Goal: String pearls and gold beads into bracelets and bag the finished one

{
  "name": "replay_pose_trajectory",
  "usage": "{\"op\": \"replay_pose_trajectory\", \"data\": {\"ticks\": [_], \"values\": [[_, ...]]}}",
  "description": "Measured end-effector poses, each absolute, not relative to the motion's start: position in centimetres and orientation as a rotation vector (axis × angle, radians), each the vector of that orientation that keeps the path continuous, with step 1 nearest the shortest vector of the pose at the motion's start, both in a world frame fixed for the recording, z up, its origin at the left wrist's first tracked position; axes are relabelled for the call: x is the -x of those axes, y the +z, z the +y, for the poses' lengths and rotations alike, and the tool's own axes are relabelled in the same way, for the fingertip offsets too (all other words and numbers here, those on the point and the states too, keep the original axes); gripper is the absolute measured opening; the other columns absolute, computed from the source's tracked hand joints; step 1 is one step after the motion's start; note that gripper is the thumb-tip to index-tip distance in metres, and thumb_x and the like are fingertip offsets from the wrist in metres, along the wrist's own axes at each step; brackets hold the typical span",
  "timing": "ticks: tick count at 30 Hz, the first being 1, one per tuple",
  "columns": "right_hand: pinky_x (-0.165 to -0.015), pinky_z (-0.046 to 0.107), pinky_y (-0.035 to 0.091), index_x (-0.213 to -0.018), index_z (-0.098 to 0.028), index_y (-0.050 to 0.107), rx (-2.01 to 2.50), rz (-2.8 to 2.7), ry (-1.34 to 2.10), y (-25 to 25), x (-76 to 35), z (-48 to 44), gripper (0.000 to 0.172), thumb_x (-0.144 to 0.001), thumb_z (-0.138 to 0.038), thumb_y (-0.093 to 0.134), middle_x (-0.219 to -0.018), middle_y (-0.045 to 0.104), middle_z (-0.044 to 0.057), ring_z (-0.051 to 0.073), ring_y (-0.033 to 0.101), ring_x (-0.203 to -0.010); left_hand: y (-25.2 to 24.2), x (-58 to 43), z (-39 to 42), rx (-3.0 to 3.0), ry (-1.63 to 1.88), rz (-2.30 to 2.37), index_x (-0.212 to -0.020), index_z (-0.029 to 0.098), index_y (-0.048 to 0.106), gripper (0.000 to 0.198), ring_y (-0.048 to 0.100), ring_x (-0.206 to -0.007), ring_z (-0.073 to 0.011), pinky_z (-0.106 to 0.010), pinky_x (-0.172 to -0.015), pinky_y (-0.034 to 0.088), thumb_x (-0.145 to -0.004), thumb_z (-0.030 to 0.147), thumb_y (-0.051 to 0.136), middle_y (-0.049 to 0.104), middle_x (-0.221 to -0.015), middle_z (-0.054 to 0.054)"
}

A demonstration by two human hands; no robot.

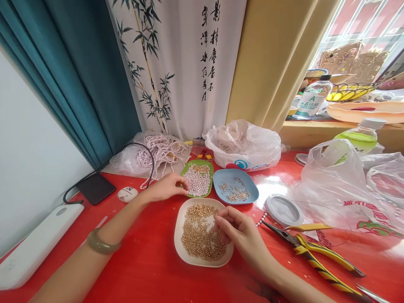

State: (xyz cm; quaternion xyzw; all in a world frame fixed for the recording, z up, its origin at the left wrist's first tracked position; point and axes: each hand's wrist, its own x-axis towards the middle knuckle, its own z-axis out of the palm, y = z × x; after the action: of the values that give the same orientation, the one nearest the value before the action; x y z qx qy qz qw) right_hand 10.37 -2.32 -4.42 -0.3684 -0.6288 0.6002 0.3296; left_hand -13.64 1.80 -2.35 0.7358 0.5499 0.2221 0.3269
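Note:
My left hand point(170, 187) is over the left edge of a green tray point(211, 169) of pale pink pearl beads point(197, 182), with some gold beads at its far end. Its fingers are curled together near the thumb, and what they hold, if anything, is hidden. A jade-coloured bangle point(102, 243) is on that wrist. In a pinch, my right hand point(235, 229) hovers at the right side of a cream plate point(179, 240) of small gold beads point(202, 242). Anything between those fingertips is too small to make out.
A blue plate point(222, 176) holds small metal pieces. To the right are a grey spool point(284, 209), yellow-black pliers point(303, 248) and plastic bags point(341, 189). Bead strands point(160, 151), a white bag point(243, 147), a phone point(96, 188) and a long white device point(41, 246) lie around.

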Motion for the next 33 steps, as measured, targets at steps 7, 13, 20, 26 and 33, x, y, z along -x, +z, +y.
{"op": "replay_pose_trajectory", "data": {"ticks": [7,13,20,26,33], "values": [[-0.046,0.02,0.037,-0.068,-0.017,0.052,0.98,-1.634,1.597,-4.2,-10.5,-2.4,0.02,-0.079,-0.034,0.05,-0.063,0.062,0.001,0.009,0.049,-0.048,-2.8,8.0,-0.4,-1.163,0.949,1.126,-0.075,0.016,0.065,0.016,0.057,-0.068,-0.0115,-0.022,-0.061,0.042,-0.062,0.024,0.069,0.066,-0.072,-0.002],[-0.043,0.019,0.035,-0.064,-0.017,0.052,0.982,-1.6,1.607,-3.8,-10.5,-2.4,0.019,-0.077,-0.03,0.051,-0.056,0.058,-0.002,0.007,0.047,-0.044,-3.8,6.8,-0.8,-1.005,0.988,1.035,-0.07,0.015,0.068,0.013,0.056,-0.064,-0.0088,-0.019,-0.06,0.041,-0.06,0.022,0.072,0.066,-0.071,-0.002],[-0.043,0.019,0.035,-0.062,-0.016,0.051,0.996,-1.576,1.627,-3.7,-10.4,-2.3,0.016,-0.076,-0.026,0.052,-0.054,0.058,-0.002,0.007,0.047,-0.043,-3.8,6.7,-0.8,-0.972,1.013,1.043,-0.068,0.014,0.067,0.016,0.056,-0.062,-0.0091,-0.02,-0.059,0.041,-0.055,0.021,0.074,0.066,-0.068,-0.002],[-0.043,0.019,0.034,-0.062,-0.016,0.05,0.999,-1.575,1.635,-3.8,-10.4,-2.2,0.017,-0.076,-0.025,0.052,-0.055,0.059,-0.002,0.007,0.046,-0.043,-3.6,6.5,-0.9,-0.982,1.013,1.013,-0.066,0.013,0.067,0.015,0.055,-0.06,-0.009,-0.021,-0.059,0.041,-0.055,0.019,0.074,0.065,-0.067,-0.002],[-0.044,0.019,0.036,-0.064,-0.016,0.05,1.005,-1.598,1.635,-3.7,-10.4,-2.3,0.017,-0.077,-0.026,0.052,-0.057,0.059,-0.002,0.008,0.048,-0.045,-3.5,6.5,-1.1,-1.051,1.015,0.995,-0.066,0.013,0.066,0.011,0.053,-0.057,-0.007,-0.02,-0.056,0.039,-0.057,0.017,0.072,0.062,-0.062,0.001]]}}
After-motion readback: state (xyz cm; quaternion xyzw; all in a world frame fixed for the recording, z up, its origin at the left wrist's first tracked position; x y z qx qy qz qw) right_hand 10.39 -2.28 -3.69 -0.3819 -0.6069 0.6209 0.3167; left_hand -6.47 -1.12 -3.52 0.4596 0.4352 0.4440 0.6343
